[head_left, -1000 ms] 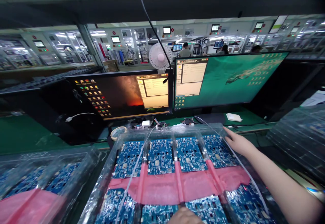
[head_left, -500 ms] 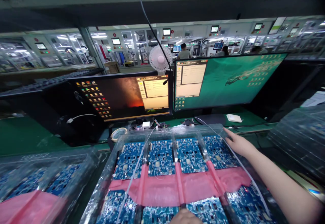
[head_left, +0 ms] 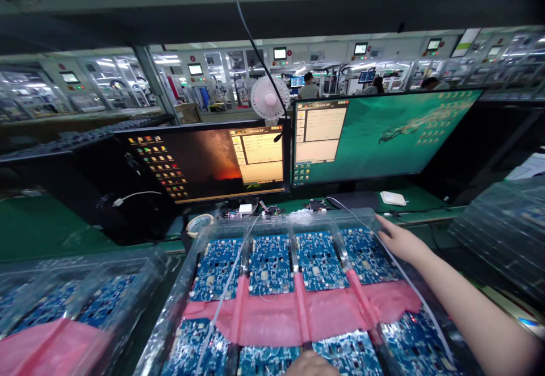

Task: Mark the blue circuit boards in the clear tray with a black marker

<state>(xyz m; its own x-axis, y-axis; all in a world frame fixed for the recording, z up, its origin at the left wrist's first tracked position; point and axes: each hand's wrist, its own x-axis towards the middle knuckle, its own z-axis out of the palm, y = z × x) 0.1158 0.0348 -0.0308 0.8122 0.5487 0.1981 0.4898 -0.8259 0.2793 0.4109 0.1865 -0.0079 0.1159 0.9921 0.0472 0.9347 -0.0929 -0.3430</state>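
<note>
While the person's right hand (head_left: 398, 241) rests at the far right corner of a clear plastic tray (head_left: 168, 310), the left hand (head_left: 313, 364), cut off by the lower edge, lies at the near row of blue rectangular circuit boards (head_left: 344, 350). Whether either hand is clamped on anything, I cannot tell. The tray stands before two black-framed monitors (head_left: 383, 137), a pink sheet (head_left: 272, 320) between its rows. The step looks like steadying the tray; moving it calls for care around the thin white cables (head_left: 219, 309) across it.
</note>
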